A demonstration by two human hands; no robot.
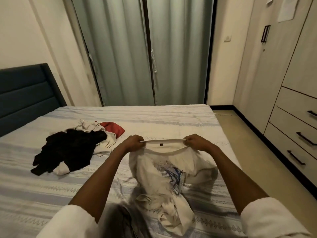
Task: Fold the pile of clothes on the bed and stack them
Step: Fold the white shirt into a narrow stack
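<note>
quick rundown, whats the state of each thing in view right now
white shirt: unfolded, held up by its neckline, lower part on the bed
left hand: gripping the neckline
right hand: gripping the neckline
black garment: crumpled, unfolded
red garment: bunched, unfolded
curtains: drawn shut
drawers: closed

This is a bedroom in a home. A bed [51,182] with a striped cover and a dark blue padded headboard [25,93] fills most of the room. Long grey-green curtains [130,52] hang behind it, and a pale wardrobe [274,66] with drawers [298,117] lines the right wall. Loose clothes [68,148] lie on the bed.
</note>
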